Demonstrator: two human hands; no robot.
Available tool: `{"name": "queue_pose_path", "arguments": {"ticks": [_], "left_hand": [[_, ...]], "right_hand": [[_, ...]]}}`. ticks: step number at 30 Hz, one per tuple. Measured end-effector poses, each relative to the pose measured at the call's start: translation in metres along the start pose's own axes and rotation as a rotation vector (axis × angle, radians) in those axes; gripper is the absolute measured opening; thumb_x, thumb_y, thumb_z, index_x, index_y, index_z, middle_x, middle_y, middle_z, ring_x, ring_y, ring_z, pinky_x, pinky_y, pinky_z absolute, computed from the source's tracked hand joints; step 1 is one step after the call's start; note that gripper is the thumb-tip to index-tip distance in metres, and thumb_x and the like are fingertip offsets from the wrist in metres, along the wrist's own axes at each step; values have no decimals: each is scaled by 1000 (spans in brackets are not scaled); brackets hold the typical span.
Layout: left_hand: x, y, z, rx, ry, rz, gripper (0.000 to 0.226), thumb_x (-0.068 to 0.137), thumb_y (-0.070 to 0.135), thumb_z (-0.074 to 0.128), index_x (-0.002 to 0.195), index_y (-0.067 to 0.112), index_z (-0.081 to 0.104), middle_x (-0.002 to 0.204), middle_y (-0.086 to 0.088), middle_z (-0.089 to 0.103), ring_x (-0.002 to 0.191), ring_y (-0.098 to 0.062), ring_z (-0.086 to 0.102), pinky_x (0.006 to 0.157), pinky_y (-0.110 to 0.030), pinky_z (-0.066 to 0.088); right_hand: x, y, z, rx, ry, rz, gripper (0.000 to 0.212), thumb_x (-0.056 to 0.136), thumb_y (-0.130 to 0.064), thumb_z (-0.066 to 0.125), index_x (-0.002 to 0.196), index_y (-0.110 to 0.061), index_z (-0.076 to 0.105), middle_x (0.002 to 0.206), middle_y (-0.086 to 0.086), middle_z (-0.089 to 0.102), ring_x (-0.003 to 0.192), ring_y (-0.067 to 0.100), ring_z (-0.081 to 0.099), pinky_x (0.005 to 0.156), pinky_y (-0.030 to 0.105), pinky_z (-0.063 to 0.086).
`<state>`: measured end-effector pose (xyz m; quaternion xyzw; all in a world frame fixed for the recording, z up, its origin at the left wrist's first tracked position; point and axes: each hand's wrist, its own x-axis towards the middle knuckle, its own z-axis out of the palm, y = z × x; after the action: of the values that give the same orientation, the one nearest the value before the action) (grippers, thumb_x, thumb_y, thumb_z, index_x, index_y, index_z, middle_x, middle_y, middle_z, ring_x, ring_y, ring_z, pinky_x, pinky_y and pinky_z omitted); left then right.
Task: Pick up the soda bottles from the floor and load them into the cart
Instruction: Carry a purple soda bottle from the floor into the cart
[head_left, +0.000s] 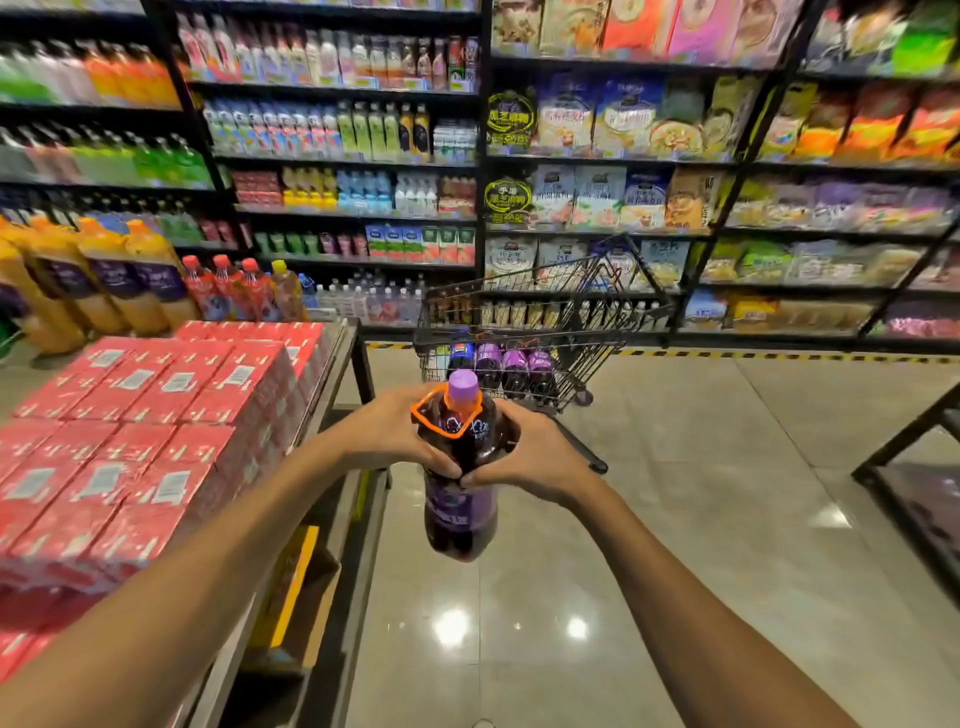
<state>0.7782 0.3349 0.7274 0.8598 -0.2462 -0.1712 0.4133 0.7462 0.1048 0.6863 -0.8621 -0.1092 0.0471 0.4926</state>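
A large dark soda bottle (459, 499) with a purple cap, purple label and an orange carry loop hangs upright in mid-air at the centre. My left hand (400, 431) grips its shoulder from the left and my right hand (524, 452) from the right, thumbs meeting on the front. Just beyond it stands a black wire cart (535, 322) with several purple-labelled soda bottles (511, 366) standing inside. The held bottle is nearer to me than the cart's rear edge.
A low display table (337, 395) stacked with red drink cartons (156, 426) runs along my left. Tall shelves (483, 171) of drinks and snacks line the back. A dark rack (914, 467) juts in at the right. Glossy tiled floor (675, 519) lies between.
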Motion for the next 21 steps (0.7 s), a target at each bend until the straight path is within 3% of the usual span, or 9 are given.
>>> {"name": "queue_pose_path", "arguments": {"ticks": [5,15,21], "left_hand": [[59,-6,-24,11,-1,-2,79,63,25,97,131,34,58,119,16,71,114,-1,65,106,-36,49],[164,-20,-66,51,4,22,79,61,25,98,127,39,58,116,23,70,110,6,64,99,-24,49],[224,-51,-91,48,-6,50,85,57,39,99,131,41,58,121,20,70,114,-1,65,105,-40,52]], "right_hand": [[57,16,-27,-5,-2,-3,88,48,-45,98,128,-34,64,115,-14,74,108,5,70,98,43,58],[150,37,-70,11,40,-6,89,50,-40,99,131,-32,64,115,-14,75,107,5,71,100,42,58],[212,53,-78,0,54,27,88,47,-44,100,126,-33,65,115,-14,75,109,7,70,101,43,57]]}}
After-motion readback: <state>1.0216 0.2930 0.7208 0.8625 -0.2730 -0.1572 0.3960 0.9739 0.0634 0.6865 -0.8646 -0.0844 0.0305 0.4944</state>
